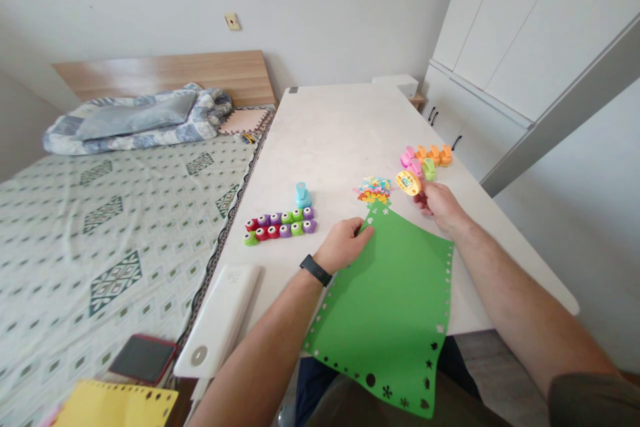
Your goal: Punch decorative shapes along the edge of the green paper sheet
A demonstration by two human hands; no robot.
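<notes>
My left hand (344, 242), with a black band on its wrist, pinches the far corner of a green foam sheet (395, 307) that lies on the white table (330, 133) and hangs over its near edge. Small shapes are punched out along the sheet's edges. My right hand (440, 205) is closed on a yellow paper punch (409, 182), held just above the table beyond the sheet's corner. A little heap of colourful punched shapes (374, 189) lies between my hands.
Pink, orange and green punches (428, 158) cluster at the table's right. Two rows of small punches (280, 223) and a blue punch (303, 195) sit left of centre. A white box (220, 320), a bed (100, 213), a phone (143, 358) and a yellow sheet (117, 405) lie left.
</notes>
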